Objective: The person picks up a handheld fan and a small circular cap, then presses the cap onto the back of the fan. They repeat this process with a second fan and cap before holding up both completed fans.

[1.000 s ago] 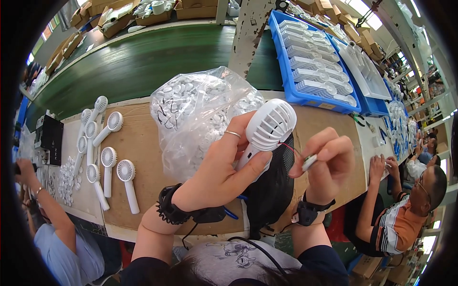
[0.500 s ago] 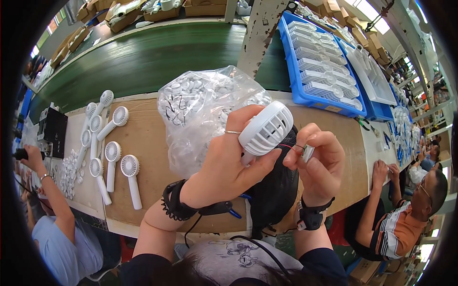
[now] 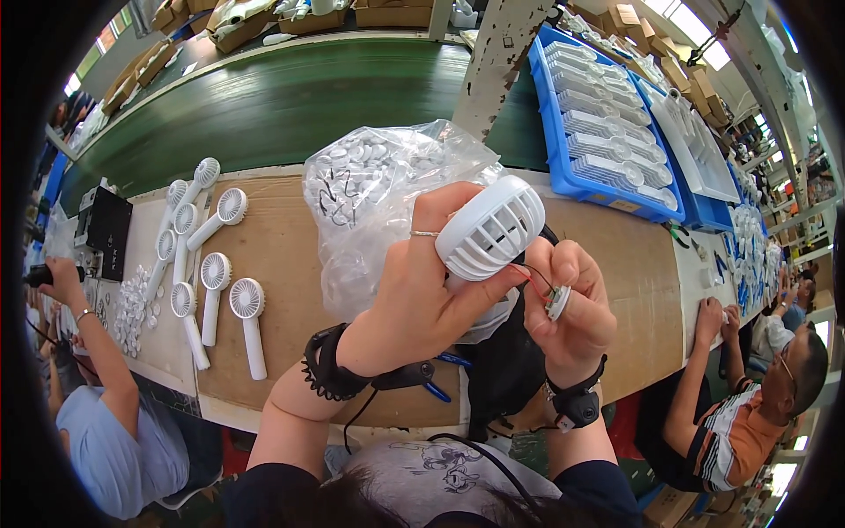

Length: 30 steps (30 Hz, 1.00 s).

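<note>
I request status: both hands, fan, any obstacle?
Left hand gripping white fan; right hand pinching small round part. Thin wires between part and fan. Plastic bag beyond left hand, apparently not blocking.

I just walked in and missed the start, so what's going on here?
The person's left hand holds a white handheld fan. The right hand pinches a small round part, apart from the fan, with thin wires running between the two. A clear bag of small white pieces sits beyond the hands, and several more fans lie to the left.
</note>
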Tool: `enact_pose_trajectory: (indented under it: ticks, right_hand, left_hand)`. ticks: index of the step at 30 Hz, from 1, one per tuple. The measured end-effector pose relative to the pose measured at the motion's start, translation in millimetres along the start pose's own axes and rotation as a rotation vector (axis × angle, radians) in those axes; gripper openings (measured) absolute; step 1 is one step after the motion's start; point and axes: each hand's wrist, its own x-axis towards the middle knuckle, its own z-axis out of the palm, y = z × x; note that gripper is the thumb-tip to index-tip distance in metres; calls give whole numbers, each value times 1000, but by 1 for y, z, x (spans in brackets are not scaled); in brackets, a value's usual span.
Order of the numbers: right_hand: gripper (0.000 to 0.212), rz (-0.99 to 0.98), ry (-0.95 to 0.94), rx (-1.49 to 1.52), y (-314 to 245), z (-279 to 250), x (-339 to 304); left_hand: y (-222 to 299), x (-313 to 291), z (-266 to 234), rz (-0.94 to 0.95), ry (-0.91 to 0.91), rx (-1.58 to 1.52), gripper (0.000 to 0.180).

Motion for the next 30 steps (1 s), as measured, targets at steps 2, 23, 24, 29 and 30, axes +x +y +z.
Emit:
enact_pose_trajectory:
  ticks: [2, 23, 24, 29, 30]
  right_hand:
    - [18, -9, -34, 24, 3, 2, 0]
    - [23, -277, -186, -638, -1, -10, 3]
    - [23, -325, -172, -716, -1, -9, 3]
    - [22, -522, -41, -980, 4, 3, 0]
    - [21, -573, 9, -1033, 5, 5, -1]
  left_hand:
    - [0, -1, 0, -17, 8, -4, 55]
    - [0, -2, 0, -99, -35, -107, 53]
    - [0, -2, 0, -113, -38, -113, 53]
    - [3, 0, -1, -175, -52, -144, 53]
    - [4, 0, 0, -191, -55, -153, 53]
